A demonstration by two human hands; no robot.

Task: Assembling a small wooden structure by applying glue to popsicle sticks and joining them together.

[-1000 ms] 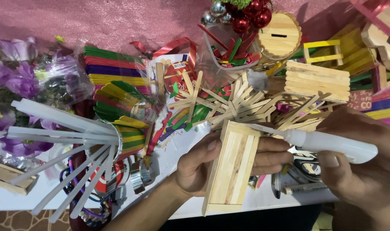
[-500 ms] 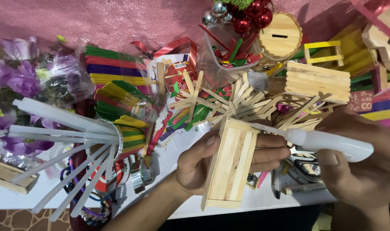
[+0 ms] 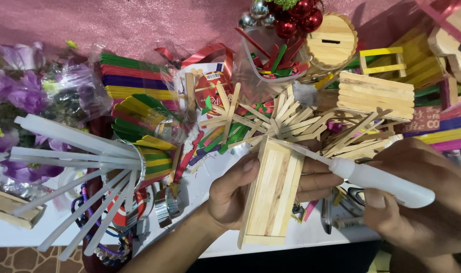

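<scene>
Head view: the left hand (image 3: 240,194) is clamped around a craft-stick box (image 3: 272,194), held upright above the near edge of the white tabletop (image 3: 210,177). The right hand (image 3: 422,202) grips a white glue bottle (image 3: 382,179), its thin nozzle touching the box's far top edge. Loose plain sticks (image 3: 291,121) lie just beyond.

A home craft corner: the white surface (image 3: 210,187) is crowded with coloured craft sticks (image 3: 134,76), glue sticks (image 3: 78,151), stick-built boxes (image 3: 374,93), artificial flowers (image 3: 18,86) and ribbon before pink glitter backing (image 3: 139,25).
</scene>
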